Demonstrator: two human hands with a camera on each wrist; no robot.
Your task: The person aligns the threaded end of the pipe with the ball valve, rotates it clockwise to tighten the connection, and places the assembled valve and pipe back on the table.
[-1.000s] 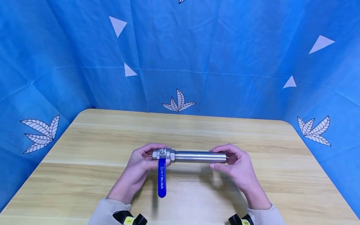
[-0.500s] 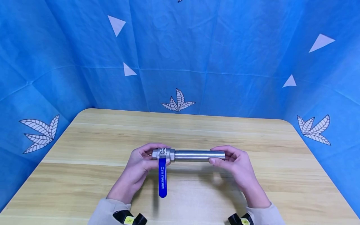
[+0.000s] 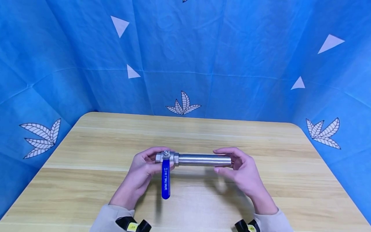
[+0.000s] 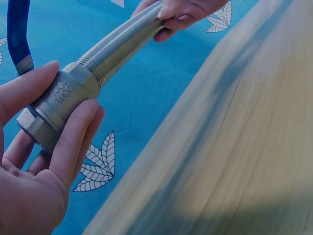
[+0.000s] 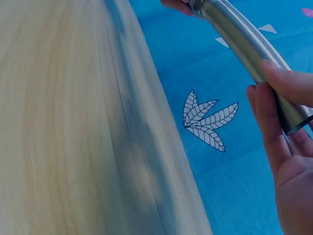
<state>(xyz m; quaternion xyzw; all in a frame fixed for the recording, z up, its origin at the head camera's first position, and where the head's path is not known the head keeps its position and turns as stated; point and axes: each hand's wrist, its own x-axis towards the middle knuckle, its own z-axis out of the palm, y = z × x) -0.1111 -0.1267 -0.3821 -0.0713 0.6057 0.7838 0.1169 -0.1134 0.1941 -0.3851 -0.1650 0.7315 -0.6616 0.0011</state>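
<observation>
My left hand [image 3: 142, 174] grips a steel ball valve [image 4: 61, 100] by its body, thumb on the near side and fingers round the far side. A blue lever handle [image 3: 166, 180] with white lettering points toward me from the valve's top. A steel pipe [image 3: 203, 159] runs to the right out of the valve, with some thread [image 4: 93, 68] showing at the joint. At the pipe's free end, my right hand [image 3: 243, 174] holds it between thumb and fingers; the open pipe end [image 5: 299, 126] shows inside that hand. Valve and pipe are held level above the table.
Beneath the hands is a wooden table [image 3: 116, 138] with rounded far corners, on which their shadows fall. A blue cloth [image 3: 185, 48] with white triangles and leaf prints hangs at the back and both sides. Dark wrist cameras [image 3: 143, 226] sit at both sleeves.
Valve and pipe have shifted slightly left. The lever looks shorter, its near end tipped a little away from me. My right thumb and fingers are spread wider around the pipe than half a second ago.
</observation>
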